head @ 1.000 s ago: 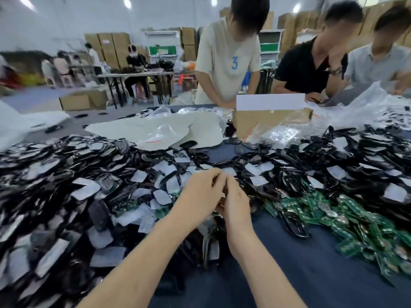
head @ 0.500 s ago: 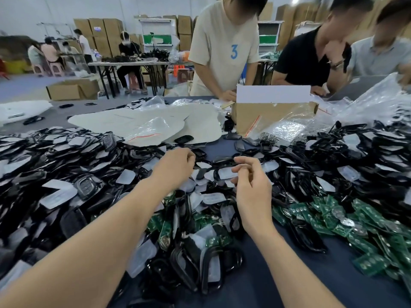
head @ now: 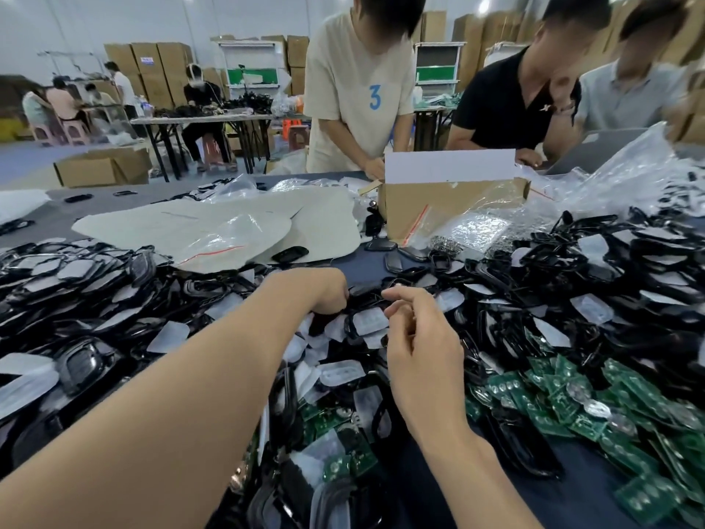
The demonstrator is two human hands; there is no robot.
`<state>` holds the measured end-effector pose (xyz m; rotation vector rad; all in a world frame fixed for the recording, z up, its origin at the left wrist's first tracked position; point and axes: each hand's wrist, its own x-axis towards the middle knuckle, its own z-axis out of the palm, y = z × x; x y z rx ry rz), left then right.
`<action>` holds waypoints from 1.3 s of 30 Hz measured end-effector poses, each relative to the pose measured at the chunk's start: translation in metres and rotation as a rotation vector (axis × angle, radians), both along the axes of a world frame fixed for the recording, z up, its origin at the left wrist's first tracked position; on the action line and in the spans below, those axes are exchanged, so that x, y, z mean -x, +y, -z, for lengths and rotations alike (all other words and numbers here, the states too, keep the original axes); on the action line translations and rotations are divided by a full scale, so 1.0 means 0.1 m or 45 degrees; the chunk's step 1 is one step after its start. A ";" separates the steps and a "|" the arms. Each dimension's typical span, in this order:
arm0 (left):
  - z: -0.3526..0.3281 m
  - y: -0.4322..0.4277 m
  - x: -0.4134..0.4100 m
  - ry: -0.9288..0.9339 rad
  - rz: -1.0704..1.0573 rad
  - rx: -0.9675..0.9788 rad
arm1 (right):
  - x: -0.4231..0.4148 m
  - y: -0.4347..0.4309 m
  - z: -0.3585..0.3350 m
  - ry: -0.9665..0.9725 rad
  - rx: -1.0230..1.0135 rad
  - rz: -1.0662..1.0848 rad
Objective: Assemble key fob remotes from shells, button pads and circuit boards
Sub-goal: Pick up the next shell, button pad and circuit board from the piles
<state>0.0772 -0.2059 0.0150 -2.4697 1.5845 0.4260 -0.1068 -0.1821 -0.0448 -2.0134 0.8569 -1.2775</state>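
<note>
Left hand (head: 324, 292): fingers are buried among the black plastic shells (head: 366, 291) at the middle of the dark blue table (head: 580, 490); I cannot tell if it grasps one.
Right hand (head: 416, 337): loosely curled, nothing seen in it, over the white translucent button pads (head: 368, 320).
Advice: I think it is best to lift one shell free before pulling it.
Green circuit boards (head: 553, 395): heaped toward the near right side.

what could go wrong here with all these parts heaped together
1. The left hand digs into a mixed heap of black shells and white button pads with its fingertips hidden. It may snag tangled shells and drag extras along.
2. The green circuit boards lie loose among the shells, so raking through could scratch or bend them.
</note>
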 end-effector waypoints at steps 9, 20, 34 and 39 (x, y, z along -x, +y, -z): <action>0.04 0.18 -0.07 -0.360 0.078 0.132 | 0.03 0.03 -0.02 0.067 0.081 -0.020; -0.13 0.75 -0.06 0.616 -0.324 1.105 | 0.02 -0.03 -0.06 -0.225 -0.287 -0.086; 0.33 1.25 0.86 0.307 0.180 1.439 | -0.08 0.10 -0.18 -0.570 -1.363 -0.914; 0.42 1.30 0.85 0.197 0.203 1.479 | -0.06 0.13 -0.19 -0.596 -1.367 -0.945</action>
